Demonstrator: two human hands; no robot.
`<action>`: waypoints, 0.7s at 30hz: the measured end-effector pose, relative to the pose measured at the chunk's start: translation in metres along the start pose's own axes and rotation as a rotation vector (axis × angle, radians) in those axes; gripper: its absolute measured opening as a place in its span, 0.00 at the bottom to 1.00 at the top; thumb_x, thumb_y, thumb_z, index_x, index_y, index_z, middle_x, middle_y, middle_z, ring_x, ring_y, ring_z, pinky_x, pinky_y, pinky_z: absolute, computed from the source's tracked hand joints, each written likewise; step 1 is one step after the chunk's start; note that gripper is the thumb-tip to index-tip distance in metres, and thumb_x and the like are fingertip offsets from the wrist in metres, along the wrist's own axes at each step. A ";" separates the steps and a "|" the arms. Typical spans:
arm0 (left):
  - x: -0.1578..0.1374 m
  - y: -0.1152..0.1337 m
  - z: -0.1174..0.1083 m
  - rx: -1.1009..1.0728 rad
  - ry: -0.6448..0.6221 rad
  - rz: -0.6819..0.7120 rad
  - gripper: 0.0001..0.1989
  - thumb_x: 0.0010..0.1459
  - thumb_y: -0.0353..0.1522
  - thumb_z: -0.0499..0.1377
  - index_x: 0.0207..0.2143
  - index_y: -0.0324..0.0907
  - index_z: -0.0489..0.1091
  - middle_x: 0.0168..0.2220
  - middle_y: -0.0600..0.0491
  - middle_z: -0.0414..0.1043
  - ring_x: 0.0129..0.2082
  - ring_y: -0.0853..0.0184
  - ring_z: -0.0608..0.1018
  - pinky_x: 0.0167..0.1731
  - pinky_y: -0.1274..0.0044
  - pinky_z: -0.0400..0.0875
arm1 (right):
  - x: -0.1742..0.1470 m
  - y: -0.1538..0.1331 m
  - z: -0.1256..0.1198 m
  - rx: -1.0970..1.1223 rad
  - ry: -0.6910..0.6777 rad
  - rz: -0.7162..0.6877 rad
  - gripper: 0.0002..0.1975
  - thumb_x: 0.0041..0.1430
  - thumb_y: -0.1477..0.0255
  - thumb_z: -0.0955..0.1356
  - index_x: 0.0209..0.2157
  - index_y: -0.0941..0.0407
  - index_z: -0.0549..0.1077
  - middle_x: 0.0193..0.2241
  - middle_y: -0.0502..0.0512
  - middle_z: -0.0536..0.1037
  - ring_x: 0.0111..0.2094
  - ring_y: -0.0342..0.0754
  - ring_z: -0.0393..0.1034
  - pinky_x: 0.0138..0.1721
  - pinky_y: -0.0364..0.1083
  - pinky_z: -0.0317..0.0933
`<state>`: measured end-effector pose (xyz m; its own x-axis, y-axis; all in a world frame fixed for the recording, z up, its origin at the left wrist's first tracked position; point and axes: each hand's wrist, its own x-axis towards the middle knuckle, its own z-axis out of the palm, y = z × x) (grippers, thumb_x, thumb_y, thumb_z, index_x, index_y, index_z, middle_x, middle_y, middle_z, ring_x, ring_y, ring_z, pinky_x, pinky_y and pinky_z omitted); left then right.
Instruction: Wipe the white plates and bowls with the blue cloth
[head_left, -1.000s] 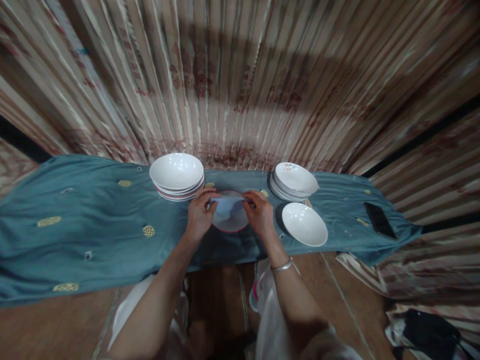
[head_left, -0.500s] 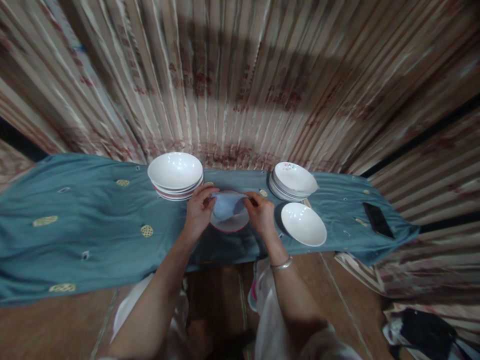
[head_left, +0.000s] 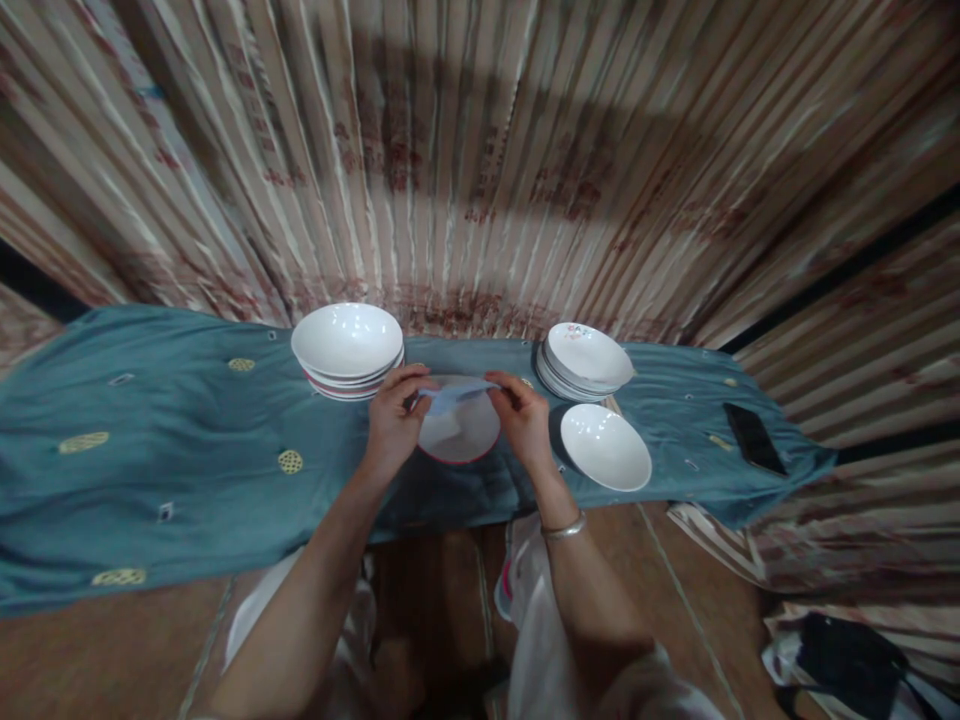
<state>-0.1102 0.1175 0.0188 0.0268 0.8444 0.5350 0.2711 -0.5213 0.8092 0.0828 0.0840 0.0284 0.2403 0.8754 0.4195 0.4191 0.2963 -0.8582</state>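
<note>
A thin pale-blue sheet (head_left: 454,394), cloth or tissue I cannot tell, is stretched between my two hands. My left hand (head_left: 397,420) pinches its left end between thumb and fingers. At the other end my right hand (head_left: 522,418) pinches it the same way. Just below and nearer me, a white bowl with a red rim (head_left: 461,432) sits on the table, its far side hidden by the sheet. Left of my hands stands a stack of white bowls (head_left: 348,342). To their right a single white bowl (head_left: 606,447) lies near the front edge.
Behind the single bowl is another stack of white bowls (head_left: 589,358) with a flower print. A black phone (head_left: 754,438) lies at the table's right end. A teal cloth (head_left: 217,440) covers the table. Striped curtains (head_left: 465,150) hang directly behind it.
Both hands have lifted slightly with the sheet, which has turned flatter and now shows as a narrow strip. More of the red-rimmed bowl's inside shows.
</note>
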 end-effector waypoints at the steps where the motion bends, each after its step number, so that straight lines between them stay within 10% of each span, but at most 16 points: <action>1: -0.001 0.001 -0.002 0.027 0.008 0.037 0.08 0.51 0.26 0.60 0.31 0.45 0.77 0.44 0.50 0.75 0.46 0.61 0.76 0.50 0.68 0.70 | -0.001 -0.001 -0.001 0.028 -0.011 -0.035 0.12 0.58 0.68 0.65 0.38 0.54 0.79 0.41 0.55 0.80 0.37 0.47 0.74 0.39 0.44 0.66; 11: -0.043 -0.019 -0.018 0.198 -0.184 -0.005 0.15 0.57 0.36 0.59 0.47 0.43 0.74 0.54 0.45 0.69 0.55 0.58 0.72 0.58 0.63 0.65 | -0.017 0.014 -0.011 -0.448 -0.275 -0.208 0.09 0.62 0.72 0.66 0.40 0.56 0.79 0.47 0.61 0.80 0.48 0.52 0.74 0.52 0.52 0.65; 21: -0.067 -0.029 -0.013 -0.320 -0.056 -0.613 0.29 0.48 0.43 0.64 0.51 0.40 0.69 0.51 0.43 0.73 0.48 0.54 0.77 0.48 0.60 0.73 | -0.022 0.001 0.007 -0.375 -0.540 -0.308 0.12 0.64 0.78 0.64 0.44 0.57 0.77 0.45 0.59 0.80 0.47 0.49 0.73 0.52 0.48 0.64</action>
<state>-0.1322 0.0744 -0.0372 0.0118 0.9988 -0.0481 -0.0437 0.0485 0.9979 0.0716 0.0679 0.0166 -0.3625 0.8684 0.3384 0.6934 0.4939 -0.5246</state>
